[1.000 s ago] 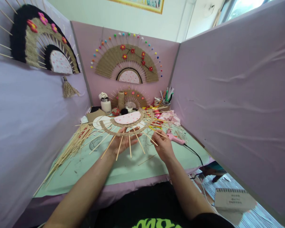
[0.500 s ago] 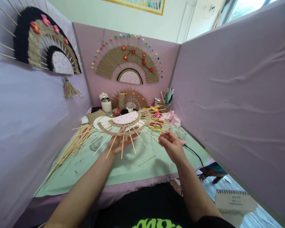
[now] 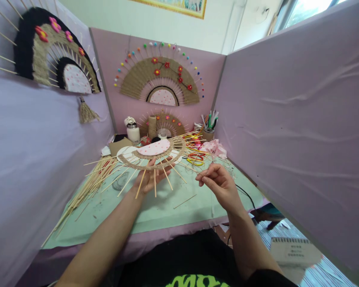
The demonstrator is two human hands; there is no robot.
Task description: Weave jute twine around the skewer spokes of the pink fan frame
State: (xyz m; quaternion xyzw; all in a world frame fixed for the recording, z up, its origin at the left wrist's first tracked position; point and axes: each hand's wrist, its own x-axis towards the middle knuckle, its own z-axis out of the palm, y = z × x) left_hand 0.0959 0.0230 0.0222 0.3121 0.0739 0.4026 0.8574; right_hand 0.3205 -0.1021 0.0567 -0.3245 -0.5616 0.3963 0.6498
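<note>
A half-round fan (image 3: 154, 148) made of thin bamboo sticks, with a pink dotted cloth centre and bands of brown twine, is held tilted above the table. My left hand (image 3: 151, 181) supports it from below, its fingers partly hidden behind the sticks. Several stick ends fan out toward me and to both sides. My right hand (image 3: 219, 183) is closed in a pinch to the right of the fan, close to the tip of one stick. What lies between its fingertips is too thin to make out.
Loose bamboo sticks (image 3: 86, 187) lie on the green tabletop (image 3: 164, 213) at left. A protractor (image 3: 121, 182), red-and-yellow-handled scissors (image 3: 195, 158), crumpled pink cloth (image 3: 214, 149), a white bottle (image 3: 133, 130) and a tool holder (image 3: 208, 134) stand or lie around. Finished fans (image 3: 160, 81) hang on the partitions.
The fan has shifted slightly to the left and turned a little. My right hand has moved slightly, its wrist rotating, with the fingers still pinched together.
</note>
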